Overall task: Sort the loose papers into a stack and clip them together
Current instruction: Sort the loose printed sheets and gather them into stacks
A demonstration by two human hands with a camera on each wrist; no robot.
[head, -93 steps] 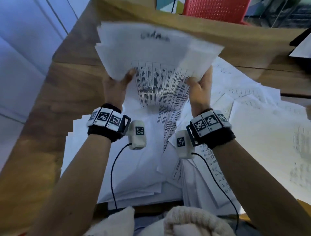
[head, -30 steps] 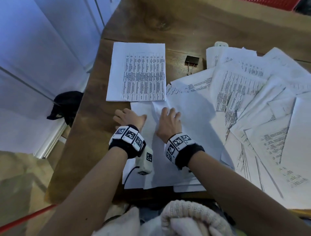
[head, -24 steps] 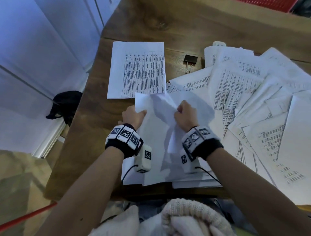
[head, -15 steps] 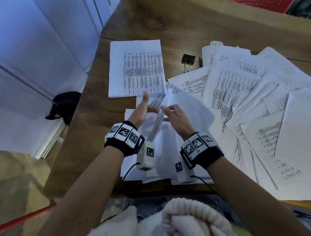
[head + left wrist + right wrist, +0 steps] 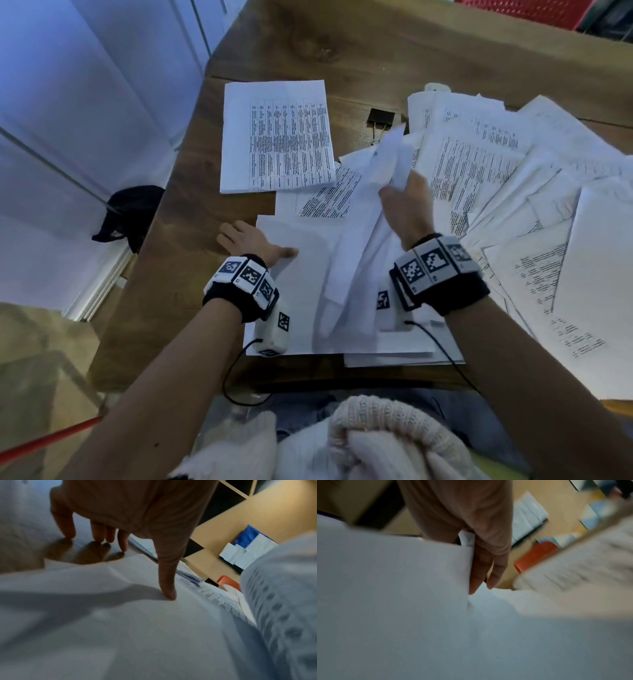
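Brown wooden table (image 5: 411, 51), grain and a knot visible, fills the head view from 9 to 3 o'clock.

Sprawl of loose white printed papers (image 5: 513, 178) covers the table from centre out to 3 o'clock. Sheets overlap at many angles, fanned; most show dense black tabular text, some lie blank side up. Edges uneven.

Squared white paper stack (image 5: 277, 137) lies apart at 11 o'clock, flat, table print facing up, its lower right corner touching the sprawl.

Blank white sheet (image 5: 305, 281) at 6 o'clock, flat on the near pile.

Left hand (image 5: 248, 241), at 8 o'clock of the sprawl: fingers spread and straight, fingertips down on the wood, thumb pressing the blank sheet's left edge. Nothing grasped; the left wrist view shows the same, thumb tip on paper.

Right hand (image 5: 409, 202), centre: raised above the pile, fingers curled around a lifted bunch of white sheets (image 5: 383, 171) that stands tilted up toward 12 o'clock. Right wrist view is blurred but shows paper tucked between fingers and palm.

Small black binder clip (image 5: 381, 118), silver handles, lies on bare wood at 12 o'clock, between stack and sprawl, beyond the right hand, untouched.

No containers on the table surface.
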